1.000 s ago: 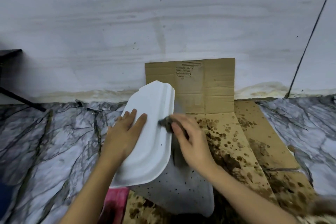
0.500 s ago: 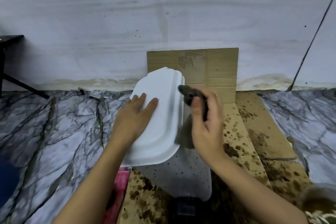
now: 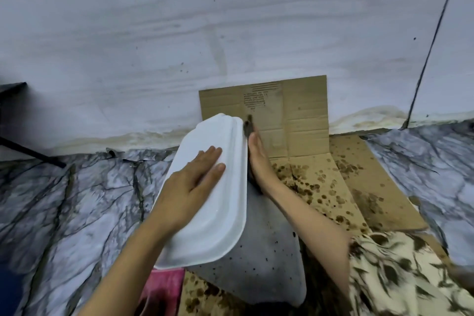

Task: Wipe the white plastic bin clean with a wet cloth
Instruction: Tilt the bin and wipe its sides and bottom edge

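Note:
The white plastic bin (image 3: 220, 215) stands on edge on the cardboard, its clean outer side turned toward me at the left. My left hand (image 3: 191, 182) lies flat on that side, fingers spread, steadying it. A grey face of the bin with dark specks (image 3: 266, 259) shows at the lower right. My right hand (image 3: 257, 159) is pressed along the bin's far right edge and grips a dark wet cloth (image 3: 248, 126), whose tip sticks up near the bin's top corner. Most of the cloth is hidden behind the hand and the bin.
Stained, spotted cardboard (image 3: 333, 187) covers the floor at right and leans up against the white wall (image 3: 230, 33). Marble-patterned floor (image 3: 77, 200) spreads left and far right. A pink item (image 3: 164, 287) lies under the bin's near end. Patterned fabric (image 3: 400, 277) lies at lower right.
My right hand with the cloth has slid up along the bin's right edge from its middle to the top corner. The left hand has stayed flat on the bin.

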Available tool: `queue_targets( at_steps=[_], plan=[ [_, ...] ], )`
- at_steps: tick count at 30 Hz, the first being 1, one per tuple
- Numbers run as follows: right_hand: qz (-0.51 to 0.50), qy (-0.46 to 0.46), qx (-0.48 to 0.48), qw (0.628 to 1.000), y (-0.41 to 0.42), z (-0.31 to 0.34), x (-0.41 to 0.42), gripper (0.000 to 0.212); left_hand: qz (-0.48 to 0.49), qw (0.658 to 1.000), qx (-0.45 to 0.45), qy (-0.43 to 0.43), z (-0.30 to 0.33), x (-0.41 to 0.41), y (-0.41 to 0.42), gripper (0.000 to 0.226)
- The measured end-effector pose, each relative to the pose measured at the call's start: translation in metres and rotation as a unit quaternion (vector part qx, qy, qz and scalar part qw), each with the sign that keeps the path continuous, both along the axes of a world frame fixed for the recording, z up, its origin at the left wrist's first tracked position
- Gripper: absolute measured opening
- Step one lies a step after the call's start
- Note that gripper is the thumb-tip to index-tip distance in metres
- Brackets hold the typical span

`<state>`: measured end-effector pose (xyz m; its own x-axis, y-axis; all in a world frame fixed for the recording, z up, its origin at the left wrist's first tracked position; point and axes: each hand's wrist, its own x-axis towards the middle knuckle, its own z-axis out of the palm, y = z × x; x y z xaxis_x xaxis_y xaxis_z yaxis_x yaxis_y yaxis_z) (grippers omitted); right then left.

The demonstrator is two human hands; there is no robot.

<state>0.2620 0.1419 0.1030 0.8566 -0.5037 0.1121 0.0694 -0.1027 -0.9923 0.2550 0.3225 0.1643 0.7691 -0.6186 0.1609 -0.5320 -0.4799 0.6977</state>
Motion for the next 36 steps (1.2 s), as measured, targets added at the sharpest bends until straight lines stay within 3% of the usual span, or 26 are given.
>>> queue_targets(
  at_steps=[6, 8, 10, 12, 15, 17, 19, 22, 26, 28, 33, 36],
  plan=[
    [-0.067, 0.171, 0.058, 0.981, 0.03, -0.07, -0.059, 0.052, 0.064, 0.997, 0.037, -0.015, 0.011, 0.011, -0.002, 0.041],
    [-0.048, 0.158, 0.094, 0.982, 0.056, -0.078, -0.079, 0.051, 0.093, 0.995, 0.037, -0.016, 0.01, 0.004, -0.001, 0.059],
    [0.013, 0.151, 0.063, 0.986, 0.073, -0.07, -0.084, 0.049, 0.096, 0.994, 0.046, -0.001, 0.007, -0.002, 0.0, 0.069],
    [0.057, 0.12, 0.0, 0.991, 0.082, -0.054, -0.081, 0.049, 0.091, 0.994, 0.065, 0.004, 0.008, -0.002, 0.001, 0.066],
    [0.056, -0.011, -0.069, 0.996, 0.077, -0.025, -0.066, 0.049, 0.077, 0.994, 0.077, 0.0, 0.012, 0.003, 0.002, 0.051],
    [0.032, -0.013, -0.144, 0.989, 0.059, -0.031, -0.039, 0.05, 0.065, 0.996, 0.069, 0.004, 0.012, 0.006, 0.006, 0.041],
    [0.006, 0.011, -0.161, 0.987, 0.035, -0.047, -0.009, 0.049, 0.066, 0.996, 0.058, 0.019, 0.011, 0.01, 0.012, 0.036],
    [-0.029, 0.089, -0.106, 0.99, -0.003, -0.095, 0.007, 0.048, 0.071, 0.996, 0.046, 0.039, 0.009, 0.015, 0.018, 0.033],
    [-0.108, 0.279, 0.03, 0.954, -0.03, -0.159, -0.039, 0.048, 0.069, 0.996, 0.026, 0.052, 0.008, 0.013, 0.019, 0.031],
    [-0.121, 0.296, 0.043, 0.947, -0.017, -0.167, -0.064, 0.048, 0.069, 0.996, 0.021, 0.05, 0.009, 0.011, 0.016, 0.032],
    [-0.046, 0.158, 0.013, 0.986, 0.052, -0.103, -0.088, 0.047, 0.071, 0.996, 0.023, 0.047, 0.012, 0.001, 0.004, 0.033],
    [0.055, 0.002, 0.1, 0.994, 0.058, -0.047, -0.068, 0.045, 0.066, 0.997, 0.022, 0.04, 0.013, -0.007, -0.005, 0.035]
  ],
)
